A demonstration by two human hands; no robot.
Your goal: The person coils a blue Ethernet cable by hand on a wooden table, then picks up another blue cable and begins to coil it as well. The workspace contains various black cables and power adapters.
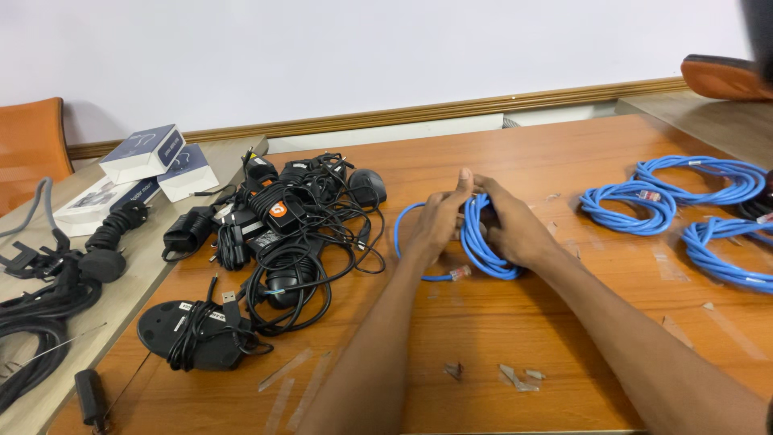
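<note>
**Hands gather a blue cable into a coil on a crowded table**

A wide wooden table (515, 338) fills the view, with a grey side table (121, 298) butted against its left edge and an orange chair (28, 145) behind that. Heaped at the left of the wooden top is a pile of black chargers and cords (286, 229), with a black computer mouse (368, 187) at its far edge. Small white and blue boxes (157, 165) sit stacked on the grey surface. At the far right lie three finished coils of blue cable (684, 197), well apart from the work in hand.

Near the middle, both hands close on one blue cable coil (483, 242). The left hand (435, 225) has its grip wrapped around the near-left side of the loops, thumb raised; the right hand (515, 229) clamps the opposite side, fingers curled over the strands. A loose loop bows out to the left, and the clear plug (460, 273) at the cable's end rests on the wood just below the left hand.

The risk, judging from this: the free loop could spring open if either grip slackens, undoing the bundle, and the trailing plug could snag under the coil. Scraps of clear tape (519, 377) litter the near edge.
</note>
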